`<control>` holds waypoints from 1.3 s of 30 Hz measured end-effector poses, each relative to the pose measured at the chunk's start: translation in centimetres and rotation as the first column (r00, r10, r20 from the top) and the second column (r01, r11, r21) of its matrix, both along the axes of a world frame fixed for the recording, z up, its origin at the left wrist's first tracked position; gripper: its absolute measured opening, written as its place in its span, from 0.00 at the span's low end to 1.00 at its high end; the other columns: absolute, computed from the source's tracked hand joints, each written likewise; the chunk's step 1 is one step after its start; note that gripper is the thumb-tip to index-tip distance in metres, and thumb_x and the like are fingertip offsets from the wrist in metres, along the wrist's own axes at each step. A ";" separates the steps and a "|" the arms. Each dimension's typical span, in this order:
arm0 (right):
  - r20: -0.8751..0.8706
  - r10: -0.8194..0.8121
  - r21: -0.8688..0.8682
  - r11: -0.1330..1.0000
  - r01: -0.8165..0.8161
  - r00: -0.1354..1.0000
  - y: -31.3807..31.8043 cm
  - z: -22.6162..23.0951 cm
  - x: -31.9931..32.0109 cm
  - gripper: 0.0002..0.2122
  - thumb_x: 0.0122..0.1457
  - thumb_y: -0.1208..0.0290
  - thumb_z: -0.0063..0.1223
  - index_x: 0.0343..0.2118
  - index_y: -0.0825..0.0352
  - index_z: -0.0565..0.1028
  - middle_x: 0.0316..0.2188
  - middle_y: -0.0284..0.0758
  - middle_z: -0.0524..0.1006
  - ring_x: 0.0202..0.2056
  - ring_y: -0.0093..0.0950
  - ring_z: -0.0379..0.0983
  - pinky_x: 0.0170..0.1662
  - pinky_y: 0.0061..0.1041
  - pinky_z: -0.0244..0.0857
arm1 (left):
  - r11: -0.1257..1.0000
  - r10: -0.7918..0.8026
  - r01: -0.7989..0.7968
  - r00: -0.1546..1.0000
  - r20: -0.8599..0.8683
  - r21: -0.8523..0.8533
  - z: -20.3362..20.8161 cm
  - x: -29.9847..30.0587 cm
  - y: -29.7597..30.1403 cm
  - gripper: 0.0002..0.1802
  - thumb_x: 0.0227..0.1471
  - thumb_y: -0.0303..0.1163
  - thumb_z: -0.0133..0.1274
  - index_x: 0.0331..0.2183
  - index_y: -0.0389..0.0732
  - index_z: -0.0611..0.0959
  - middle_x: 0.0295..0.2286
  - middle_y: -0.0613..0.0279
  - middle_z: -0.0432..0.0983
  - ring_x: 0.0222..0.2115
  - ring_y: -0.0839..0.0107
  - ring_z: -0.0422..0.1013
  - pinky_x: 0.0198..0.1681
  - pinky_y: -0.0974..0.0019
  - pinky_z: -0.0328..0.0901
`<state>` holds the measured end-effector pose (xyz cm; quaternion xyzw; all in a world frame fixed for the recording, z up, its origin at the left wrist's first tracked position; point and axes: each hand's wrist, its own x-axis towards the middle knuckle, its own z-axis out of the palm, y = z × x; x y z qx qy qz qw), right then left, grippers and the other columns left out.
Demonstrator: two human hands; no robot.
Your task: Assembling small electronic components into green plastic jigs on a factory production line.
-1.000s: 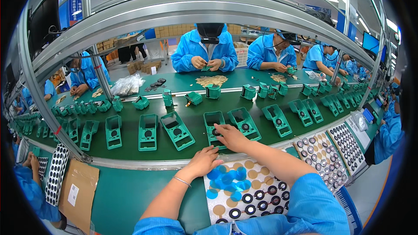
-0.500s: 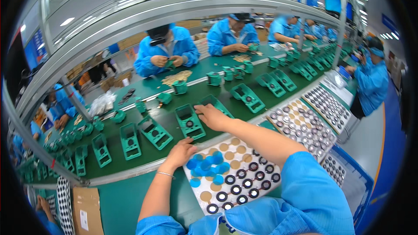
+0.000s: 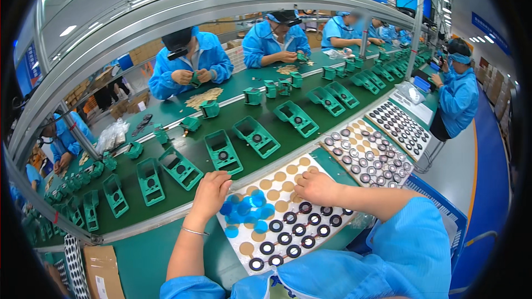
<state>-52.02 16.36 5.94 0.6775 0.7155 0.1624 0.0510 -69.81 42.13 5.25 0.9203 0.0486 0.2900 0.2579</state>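
Observation:
My left hand (image 3: pixel 213 192) rests at the near edge of the belt with its fingers extended, holding nothing that I can see. Its fingertips are close to the lower end of a green plastic housing (image 3: pixel 223 151) with a round black ring in it. My right hand (image 3: pixel 318 186) is over a white backing sheet (image 3: pixel 237 243), fingers curled down and pinched. Whatever is between them is hidden. The sheet carries black ring pads (image 3: pixel 305 207), bare tan circles (image 3: pixel 273 195) and a cluster of blue translucent film discs (image 3: pixel 244 207).
More green housings (image 3: pixel 256 136) line the dark green belt (image 3: pixel 233 116). On the right lie further sheets of rings (image 3: pixel 370 158) and a blue crate (image 3: pixel 443 205). Co-workers in blue (image 3: pixel 191 63) sit across the belt. Cardboard (image 3: pixel 103 271) lies at lower left.
My right hand has drawn back from the green housings to the ring sheet and its fingers have curled. My left hand stays near the belt edge. The whole view has shifted slightly.

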 end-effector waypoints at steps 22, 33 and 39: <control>-0.869 0.223 0.314 0.938 0.145 0.441 8.3 3.5 -7.0 0.08 0.53 0.73 0.53 0.36 0.66 0.73 0.30 0.35 0.72 0.26 0.25 0.71 0.30 0.21 0.66 | -0.001 -0.357 0.272 0.899 0.254 -0.962 0.7 -2.1 -4.1 0.19 0.55 0.34 0.46 0.45 0.31 0.71 0.39 0.57 0.70 0.40 0.69 0.70 0.46 0.69 0.67; -0.744 0.255 0.317 0.948 -0.010 0.617 7.5 4.2 -7.1 0.19 0.48 0.74 0.57 0.46 0.64 0.70 0.38 0.38 0.70 0.39 0.34 0.68 0.40 0.28 0.66 | -0.009 -0.278 0.305 0.914 0.295 -0.952 0.9 -3.0 -3.7 0.17 0.53 0.32 0.50 0.43 0.32 0.73 0.37 0.59 0.72 0.37 0.74 0.70 0.42 0.71 0.67; -0.497 0.294 0.397 0.914 -0.087 0.817 7.3 3.9 -7.1 0.21 0.46 0.71 0.58 0.45 0.66 0.69 0.38 0.39 0.70 0.39 0.37 0.68 0.39 0.30 0.66 | 0.290 -0.269 0.212 0.954 0.133 -0.933 1.6 -3.7 -3.9 0.12 0.50 0.31 0.53 0.34 0.31 0.79 0.29 0.60 0.76 0.30 0.77 0.71 0.35 0.75 0.65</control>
